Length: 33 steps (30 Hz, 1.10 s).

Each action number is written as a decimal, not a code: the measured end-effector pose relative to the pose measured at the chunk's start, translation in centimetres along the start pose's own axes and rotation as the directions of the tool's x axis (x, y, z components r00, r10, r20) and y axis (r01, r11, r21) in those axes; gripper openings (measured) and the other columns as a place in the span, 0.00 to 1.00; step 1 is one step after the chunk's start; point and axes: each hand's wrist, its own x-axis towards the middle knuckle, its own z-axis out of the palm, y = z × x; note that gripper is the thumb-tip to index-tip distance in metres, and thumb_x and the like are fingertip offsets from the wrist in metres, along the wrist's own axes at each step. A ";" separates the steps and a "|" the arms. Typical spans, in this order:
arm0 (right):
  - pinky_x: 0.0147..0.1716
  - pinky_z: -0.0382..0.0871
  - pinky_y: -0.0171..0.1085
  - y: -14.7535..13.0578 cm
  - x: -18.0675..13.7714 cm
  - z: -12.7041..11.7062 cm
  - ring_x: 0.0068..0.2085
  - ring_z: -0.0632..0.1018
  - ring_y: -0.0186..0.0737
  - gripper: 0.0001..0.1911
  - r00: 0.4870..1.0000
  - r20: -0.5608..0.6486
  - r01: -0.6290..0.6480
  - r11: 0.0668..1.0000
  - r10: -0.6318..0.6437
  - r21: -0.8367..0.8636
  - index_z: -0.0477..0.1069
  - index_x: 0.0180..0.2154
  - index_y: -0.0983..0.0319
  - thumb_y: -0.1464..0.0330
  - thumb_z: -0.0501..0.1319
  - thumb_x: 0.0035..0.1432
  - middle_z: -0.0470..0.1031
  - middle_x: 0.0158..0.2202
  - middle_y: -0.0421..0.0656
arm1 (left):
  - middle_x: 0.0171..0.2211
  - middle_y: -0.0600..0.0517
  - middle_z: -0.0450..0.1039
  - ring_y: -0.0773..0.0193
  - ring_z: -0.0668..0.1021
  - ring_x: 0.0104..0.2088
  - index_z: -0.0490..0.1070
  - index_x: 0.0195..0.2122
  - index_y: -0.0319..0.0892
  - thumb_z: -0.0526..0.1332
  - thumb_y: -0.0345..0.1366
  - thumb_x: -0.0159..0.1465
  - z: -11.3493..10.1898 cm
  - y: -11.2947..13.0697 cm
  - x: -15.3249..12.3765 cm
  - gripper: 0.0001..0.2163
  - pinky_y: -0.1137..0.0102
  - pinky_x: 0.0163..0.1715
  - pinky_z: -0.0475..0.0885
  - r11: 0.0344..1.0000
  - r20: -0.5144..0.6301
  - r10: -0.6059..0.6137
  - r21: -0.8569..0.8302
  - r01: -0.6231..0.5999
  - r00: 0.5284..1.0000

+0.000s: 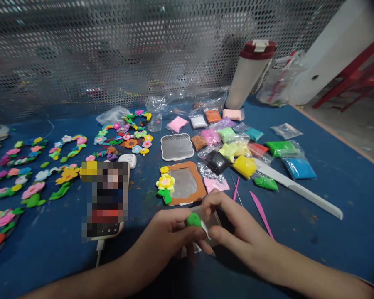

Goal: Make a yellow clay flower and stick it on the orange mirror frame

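Observation:
My left hand pinches a small green lump of clay between thumb and fingers. A small white piece shows just beside the lump; its kind is unclear. Close on the right, my right hand is curved with thumb and fingers apart, its thumb tip near the white piece. Clear plastic shows between and below my hands. Just beyond them lies a mirror with a brown clay frame, decorated at its left with a yellow clay flower and green leaves.
A white-edged mirror lies farther back. Several clay packets, including a black one, spread rightward by a white comb and a pink tool. Left are a phone with cable and flowered clay pieces. A tumbler stands behind.

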 end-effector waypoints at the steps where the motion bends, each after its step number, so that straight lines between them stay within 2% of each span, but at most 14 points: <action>1: 0.34 0.65 0.32 -0.1 0.0 0.1 0.34 0.69 0.33 0.06 0.999 0.040 -0.023 1.000 0.022 0.010 0.61 0.38 0.58 0.63 0.52 0.63 0.67 0.34 0.38 | 0.24 0.54 0.74 0.73 0.69 0.18 0.71 0.27 0.38 0.59 0.37 0.59 0.0 -0.1 0.0 0.09 0.78 0.19 0.61 1.000 0.020 -0.021 -0.008 0.021 1.000; 5: 0.31 0.60 0.31 -0.6 0.4 0.3 0.31 0.66 0.31 0.13 0.984 0.177 0.001 0.999 0.005 -0.033 0.59 0.27 0.61 0.66 0.48 0.65 0.63 0.29 0.37 | 0.18 0.59 0.64 0.73 0.63 0.19 0.70 0.23 0.38 0.64 0.36 0.54 0.1 -0.4 -0.1 0.08 0.78 0.20 0.57 0.986 0.003 -0.056 0.157 0.055 0.998; 9: 0.36 0.61 0.31 -1.1 0.6 0.1 0.33 0.67 0.31 0.14 0.961 0.277 0.007 0.999 0.004 -0.037 0.60 0.26 0.61 0.68 0.48 0.65 0.65 0.29 0.37 | 0.14 0.62 0.52 0.74 0.56 0.20 0.60 0.14 0.37 0.67 0.43 0.52 0.1 -0.8 -0.1 0.20 0.78 0.18 0.50 0.915 -0.089 0.081 0.402 -0.039 0.993; 11: 0.38 0.61 0.31 -1.3 0.5 0.2 0.33 0.67 0.31 0.16 0.951 0.310 -0.009 0.999 0.018 -0.031 0.60 0.26 0.61 0.67 0.46 0.66 0.65 0.28 0.37 | 0.13 0.62 0.51 0.75 0.55 0.18 0.60 0.13 0.38 0.67 0.47 0.51 0.0 -1.2 -0.2 0.22 0.78 0.17 0.50 0.870 -0.088 0.138 0.487 -0.078 0.987; 13: 0.36 0.61 0.30 -1.3 0.4 0.3 0.30 0.67 0.30 0.18 0.937 0.349 -0.029 1.000 0.023 0.011 0.60 0.23 0.62 0.68 0.46 0.66 0.64 0.25 0.36 | 0.13 0.62 0.52 0.75 0.56 0.17 0.61 0.14 0.38 0.65 0.53 0.50 -0.1 -1.7 -0.2 0.24 0.77 0.16 0.49 0.767 -0.061 0.249 0.622 -0.158 0.967; 15: 0.33 0.61 0.29 -1.2 0.3 0.6 0.27 0.66 0.28 0.18 0.915 0.401 -0.049 0.998 0.026 0.048 0.59 0.21 0.63 0.70 0.48 0.65 0.63 0.22 0.35 | 0.12 0.61 0.54 0.74 0.56 0.15 0.61 0.13 0.39 0.59 0.59 0.53 -0.1 -2.2 -0.1 0.26 0.74 0.15 0.47 0.535 0.008 0.464 0.794 -0.288 0.886; 17: 0.30 0.61 0.27 -0.9 0.3 0.6 0.25 0.65 0.27 0.17 0.912 0.407 -0.083 0.995 0.050 0.062 0.61 0.20 0.63 0.72 0.52 0.63 0.63 0.21 0.34 | 0.11 0.59 0.59 0.72 0.59 0.14 0.61 0.14 0.40 0.49 0.60 0.59 0.1 -2.3 -0.1 0.29 0.71 0.16 0.47 0.228 0.114 0.670 0.909 -0.350 0.733; 19: 0.28 0.61 0.26 -0.5 0.4 0.4 0.26 0.67 0.27 0.11 0.946 0.315 -0.095 0.994 0.075 0.049 0.66 0.24 0.63 0.72 0.57 0.60 0.67 0.23 0.34 | 0.12 0.57 0.63 0.70 0.64 0.14 0.62 0.16 0.42 0.42 0.57 0.64 0.4 -2.2 -0.1 0.29 0.70 0.17 0.50 0.025 0.181 0.774 0.949 -0.314 0.607; 22: 0.30 0.64 0.25 0.3 0.6 -0.2 0.31 0.72 0.28 0.01 0.994 0.111 0.034 0.988 -0.017 -0.148 0.71 0.33 0.63 0.72 0.62 0.55 0.73 0.30 0.37 | 0.12 0.57 0.64 0.69 0.67 0.13 0.62 0.17 0.43 0.42 0.54 0.65 0.8 -2.1 -0.2 0.27 0.70 0.16 0.54 -0.085 0.210 0.823 0.964 -0.252 0.527; 25: 0.30 0.65 0.27 1.3 0.6 -0.3 0.30 0.73 0.29 0.02 0.984 0.085 0.175 0.912 -0.154 -0.372 0.72 0.31 0.62 0.70 0.63 0.55 0.73 0.29 0.38 | 0.12 0.57 0.63 0.67 0.68 0.12 0.60 0.17 0.43 0.45 0.49 0.66 0.8 -2.4 -0.3 0.24 0.69 0.15 0.55 -0.185 0.275 0.830 0.957 -0.224 0.486; 26: 0.29 0.65 0.28 1.6 0.6 -0.2 0.30 0.72 0.31 0.03 0.981 0.086 0.194 0.890 -0.175 -0.413 0.73 0.31 0.62 0.70 0.62 0.56 0.72 0.28 0.39 | 0.12 0.57 0.63 0.66 0.68 0.13 0.61 0.17 0.44 0.46 0.48 0.66 0.7 -2.5 -0.3 0.23 0.68 0.15 0.55 -0.218 0.300 0.820 0.951 -0.219 0.487; 28: 0.28 0.64 0.31 2.0 0.4 0.3 0.30 0.71 0.34 0.06 0.976 0.072 0.212 0.846 -0.204 -0.489 0.74 0.30 0.62 0.71 0.59 0.57 0.71 0.29 0.42 | 0.14 0.56 0.67 0.64 0.71 0.14 0.63 0.19 0.43 0.49 0.49 0.64 0.5 -3.0 -0.2 0.21 0.68 0.15 0.57 -0.252 0.327 0.778 0.945 -0.210 0.536; 31: 0.26 0.62 0.32 2.2 0.0 1.3 0.30 0.70 0.36 0.09 0.966 0.070 0.241 0.775 -0.248 -0.584 0.74 0.31 0.62 0.74 0.56 0.58 0.70 0.30 0.44 | 0.17 0.56 0.72 0.61 0.75 0.15 0.67 0.23 0.42 0.62 0.52 0.54 0.4 -3.4 -0.2 0.17 0.69 0.14 0.60 -0.237 0.280 0.658 0.958 -0.162 0.699; 33: 0.27 0.64 0.33 2.1 -0.2 1.6 0.31 0.70 0.37 0.10 0.954 0.109 0.285 0.733 -0.279 -0.617 0.74 0.34 0.63 0.75 0.54 0.59 0.71 0.31 0.45 | 0.17 0.56 0.73 0.60 0.75 0.15 0.68 0.24 0.42 0.67 0.48 0.49 0.5 -3.5 -0.4 0.15 0.69 0.13 0.61 -0.230 0.211 0.602 0.970 -0.086 0.770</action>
